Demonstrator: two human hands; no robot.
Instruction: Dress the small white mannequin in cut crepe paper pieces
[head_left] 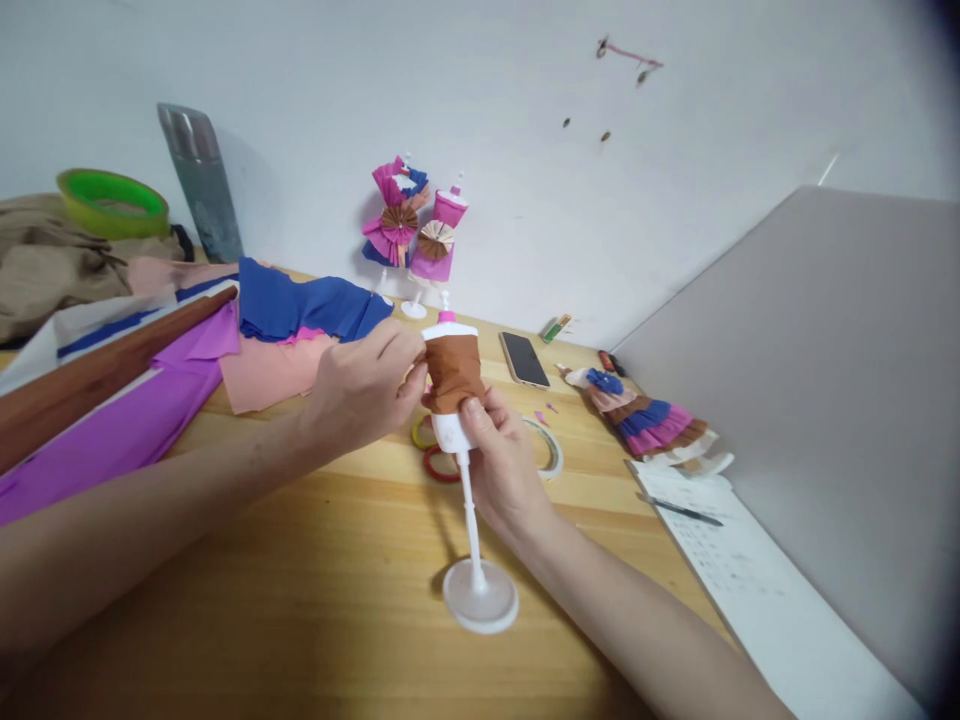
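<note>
Wooden table (337,620), white wall (315,90); small white plastic mannequin stand (478,596) at centre, near.
Left hand (360,385) pinches its soft brown paper wrap (454,370); right hand (506,465) grips the stiff waist, likely the best hold; probably light, tearable.

One camera sits on the person's head. It looks forward and down at the wooden table (315,610). The left hand (364,385) and right hand (504,462) are very near it. It faces the table's far edge and the white wall (675,150).
</note>
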